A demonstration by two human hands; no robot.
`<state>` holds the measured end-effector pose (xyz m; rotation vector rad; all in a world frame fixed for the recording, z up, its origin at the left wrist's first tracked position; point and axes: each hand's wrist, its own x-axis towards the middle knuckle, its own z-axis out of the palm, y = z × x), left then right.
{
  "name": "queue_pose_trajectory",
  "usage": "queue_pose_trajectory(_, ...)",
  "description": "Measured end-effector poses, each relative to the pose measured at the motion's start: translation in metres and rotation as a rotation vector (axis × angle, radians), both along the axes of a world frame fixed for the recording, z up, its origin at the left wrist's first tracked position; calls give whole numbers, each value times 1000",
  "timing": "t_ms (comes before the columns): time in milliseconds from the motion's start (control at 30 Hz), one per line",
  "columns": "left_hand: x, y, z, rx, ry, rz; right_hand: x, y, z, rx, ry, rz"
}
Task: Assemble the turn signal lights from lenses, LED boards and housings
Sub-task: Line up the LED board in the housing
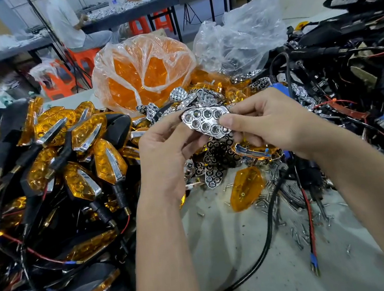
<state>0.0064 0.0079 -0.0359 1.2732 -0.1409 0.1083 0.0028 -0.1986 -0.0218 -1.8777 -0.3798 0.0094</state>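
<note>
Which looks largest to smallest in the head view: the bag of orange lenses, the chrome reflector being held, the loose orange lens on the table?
1. Bag of orange lenses, clearly largest.
2 and 3. Chrome reflector and loose orange lens look alike; the reflector, pinched by left hand and right hand, sits nearer the camera, so unranked.

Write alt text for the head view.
Both hands, left hand and right hand, pinch a chrome reflector above a table strewn with screws. Finished amber turn signals are piled left; a bag of amber lenses sits behind.
</note>
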Motion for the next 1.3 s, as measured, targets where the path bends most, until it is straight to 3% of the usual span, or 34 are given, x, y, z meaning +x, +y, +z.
queue_pose_trajectory(333,0,2,-1,72,-139,37,4,-4,0,158,123,135)
queue_pose_trajectory(500,1,9,3,-34,-19,-101,4,-5,-5,205,90,47)
queue_pose_trajectory(667,-1,-6,0,64,-49,-67,3,1,-4,191,72,22)
queue_pose_trajectory(900,-2,-6,1,45,-84,-75,0,2,3,134,62,58)
queue_pose_trajectory(1300,-2,-3,1,67,0,-58,2,0,-1,105,89,63)
